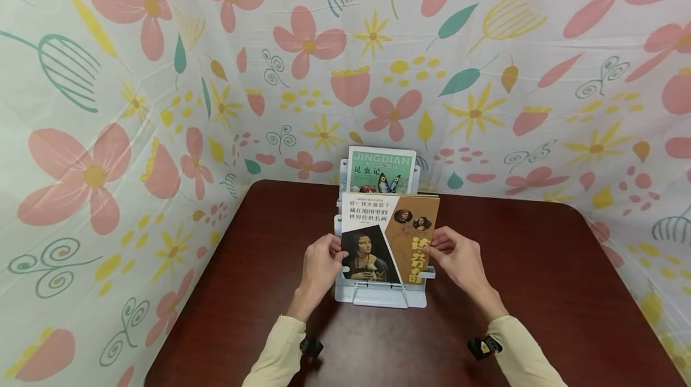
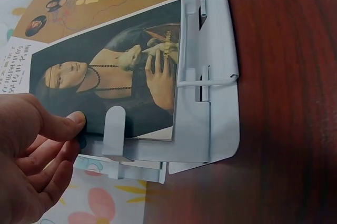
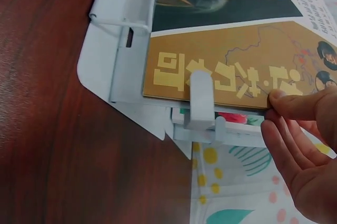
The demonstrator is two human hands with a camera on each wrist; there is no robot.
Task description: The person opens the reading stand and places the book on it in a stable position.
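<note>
A book (image 1: 369, 255) with a portrait painting and gold lettering on its cover leans upright in a white metal book stand (image 1: 380, 298). At its left edge my left hand (image 1: 322, 260) pinches it, thumb on the cover and fingers toward the back. On the opposite edge, the right hand (image 1: 456, 257) does the same, its thumb (image 3: 287, 103) near the gold characters. White side clips (image 2: 114, 129) of the stand overlap the cover's lower sides, and a wire rest crosses the bottom. Behind it stands a green insect book (image 1: 380, 171), its lower part hidden.
The stand is on a dark red-brown table (image 1: 518, 255) with rounded far corners. A floral cloth (image 1: 486, 75) hangs behind the table and along the left side. Small black devices (image 1: 311, 347) are strapped at both wrists, below pale yellow sleeves (image 1: 278, 351).
</note>
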